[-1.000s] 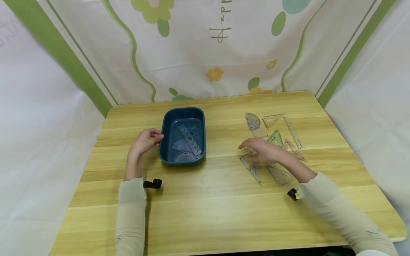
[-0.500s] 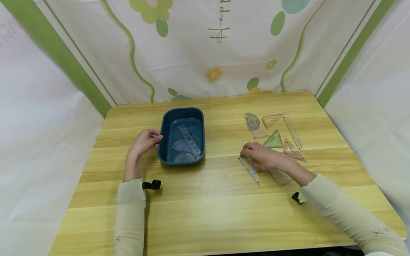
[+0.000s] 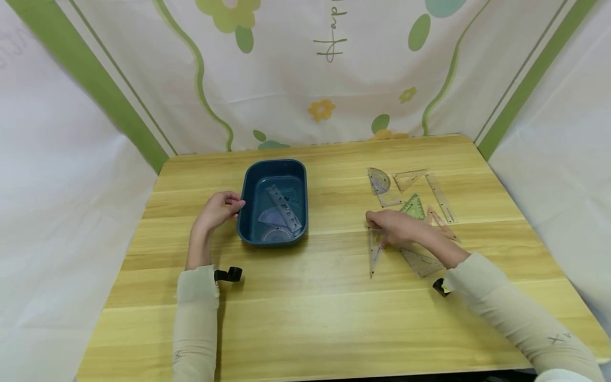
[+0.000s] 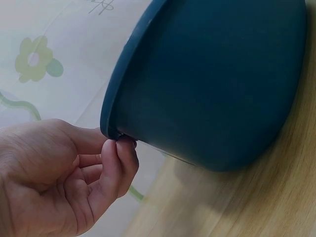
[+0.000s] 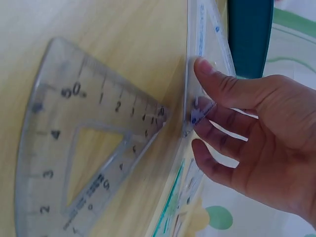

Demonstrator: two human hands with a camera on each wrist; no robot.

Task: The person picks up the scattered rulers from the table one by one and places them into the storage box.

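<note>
In the head view my left hand (image 3: 217,212) pinches the left rim of a dark blue plastic bin (image 3: 248,178); the left wrist view shows thumb and fingers on that rim. A clear ruler (image 3: 281,204) and a clear protractor (image 3: 274,234) lie inside it. My right hand (image 3: 396,227) holds a clear set square (image 3: 374,260) with a blue mark, thumb on one face and fingers behind it in the right wrist view. That hand hides the set square's upper part from the head camera. Close below the hand lies another clear set square (image 3: 424,264).
Beyond the right hand lie a green set square (image 3: 414,207), a pinkish set square (image 3: 444,225), a clear ruler (image 3: 441,197), a protractor (image 3: 379,179) overlapping a set square (image 3: 391,203), and a brownish set square (image 3: 408,180). A printed curtain (image 3: 286,69) borders the wooden table (image 3: 305,329).
My right hand has come down onto the blue-marked set square and taken hold of it. The set square has turned, its lower tip swinging left. My left hand stays on the bin's rim.
</note>
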